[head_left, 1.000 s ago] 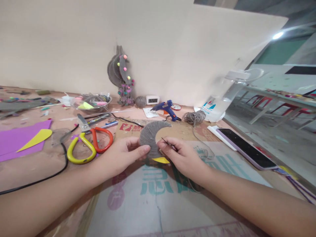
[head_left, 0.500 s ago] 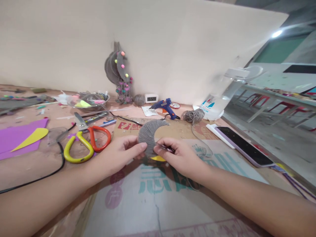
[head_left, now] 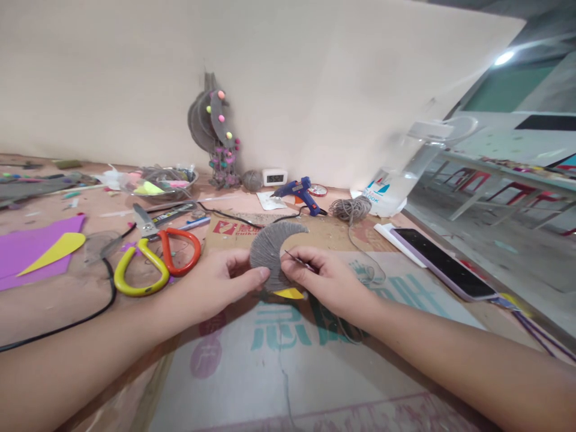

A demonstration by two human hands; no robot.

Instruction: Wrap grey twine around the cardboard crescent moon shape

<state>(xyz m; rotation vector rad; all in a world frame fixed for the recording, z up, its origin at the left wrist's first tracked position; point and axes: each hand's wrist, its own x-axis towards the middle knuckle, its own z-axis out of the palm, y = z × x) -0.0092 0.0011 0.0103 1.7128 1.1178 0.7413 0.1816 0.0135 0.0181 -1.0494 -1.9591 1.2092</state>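
Observation:
A crescent moon shape point(head_left: 270, 252) wound with grey yarn is held up over the cardboard, its bare yellow end point(head_left: 289, 293) showing at the bottom. My left hand point(head_left: 231, 276) grips its left edge, thumb on the front. My right hand point(head_left: 312, 276) is closed at its inner edge, pinching a thin dark strand that looks like grey yarn point(head_left: 294, 258); part of it is hidden by the fingers. From a loose grey yarn ball point(head_left: 351, 208) behind, a strand trails down toward my right hand.
Scissors point(head_left: 155, 258) with yellow and red handles lie left. A blue glue gun point(head_left: 303, 193) and a small clock point(head_left: 274, 177) stand behind. A phone point(head_left: 443, 263) and a water bottle point(head_left: 405, 168) are right. Printed cardboard point(head_left: 225, 384) lies beneath my hands.
My right hand's fingers have shifted slightly at the inner edge, and the thin dark strand now points up and left. The crescent has tilted a little; my left hand still holds it.

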